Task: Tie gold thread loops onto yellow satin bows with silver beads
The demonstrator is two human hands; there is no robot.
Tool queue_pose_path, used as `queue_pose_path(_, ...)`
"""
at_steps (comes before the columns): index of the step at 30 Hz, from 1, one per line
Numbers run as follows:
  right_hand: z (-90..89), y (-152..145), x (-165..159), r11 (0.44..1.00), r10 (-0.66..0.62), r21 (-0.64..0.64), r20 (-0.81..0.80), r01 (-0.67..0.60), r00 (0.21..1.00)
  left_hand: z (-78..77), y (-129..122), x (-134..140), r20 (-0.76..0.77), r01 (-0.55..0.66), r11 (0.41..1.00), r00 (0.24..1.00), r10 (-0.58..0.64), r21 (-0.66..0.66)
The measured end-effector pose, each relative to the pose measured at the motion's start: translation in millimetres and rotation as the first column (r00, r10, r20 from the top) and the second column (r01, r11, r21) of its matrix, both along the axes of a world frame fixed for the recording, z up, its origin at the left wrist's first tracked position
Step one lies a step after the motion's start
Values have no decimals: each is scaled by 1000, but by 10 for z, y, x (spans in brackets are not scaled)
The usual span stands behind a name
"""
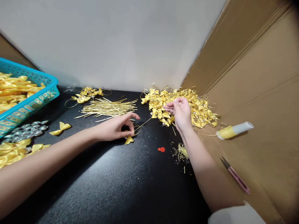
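Left hand (114,127) stretched forward, pinching 1 yellow bow (129,141), right hand (182,112) raised, half curled, grip unclear

I get a plain pale wall (116,40) at twelve o'clock on my feed, creased brown cardboard (261,77) from one to four, a brown strip (16,48) at ten — and, at seven, whitish light glossing the speckled black tabletop (105,193).

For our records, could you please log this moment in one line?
left hand: holding yellow bow | right hand: near bow pile | nearby: gold strips, teal basket
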State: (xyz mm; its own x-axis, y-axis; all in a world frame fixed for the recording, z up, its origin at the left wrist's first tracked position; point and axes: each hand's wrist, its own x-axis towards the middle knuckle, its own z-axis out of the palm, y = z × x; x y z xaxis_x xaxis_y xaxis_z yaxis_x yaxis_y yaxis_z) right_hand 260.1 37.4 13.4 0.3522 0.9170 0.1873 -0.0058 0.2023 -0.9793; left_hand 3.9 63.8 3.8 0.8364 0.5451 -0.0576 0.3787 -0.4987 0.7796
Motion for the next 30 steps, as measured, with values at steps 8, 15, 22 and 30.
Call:
queue_pose_path(8,-41,43,91,1000,-12,1,75,12,997,-43,-46,-36,50,-57,998,997,57,0)
queue_pose_path(15,12,37,112,998,-55,18,33,54,998,-24,-63,-10,63,-49,999,997,48,12)
queue_pose_path(22,15,-21,36,990,93,-117,111,-80,989,-6,-247,16,81,-37,999,996,40,-33)
queue_pose_path(30,-180,165,-454,956,216,-264,343,-127,914,95,-712,25,9,-59,997,998,59,54)
